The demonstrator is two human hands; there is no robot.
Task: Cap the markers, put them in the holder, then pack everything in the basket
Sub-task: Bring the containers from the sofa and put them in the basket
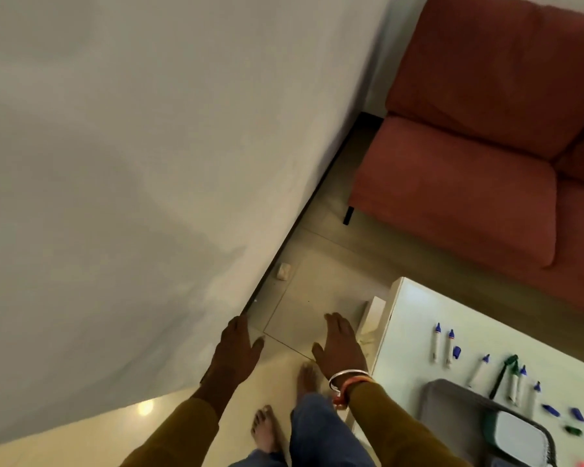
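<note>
Several uncapped white markers with blue tips (436, 342) lie on a white table (408, 311) at the lower right, with one green marker (503, 374) among them. Loose blue caps (550, 410) and a green cap (572, 430) lie to their right. A dark grey basket (452, 409) sits at the table's near edge, and a green-and-white holder (516, 436) lies in it. My left hand (235, 352) and my right hand (341, 345) hang over the floor, left of the table, flat, fingers apart, holding nothing.
A white wall (132, 163) fills the left side. A red sofa (486, 129) stands beyond the table. A small white object (283, 272) lies on the tiled floor by the wall. My bare feet (265, 429) stand on the floor beside the table.
</note>
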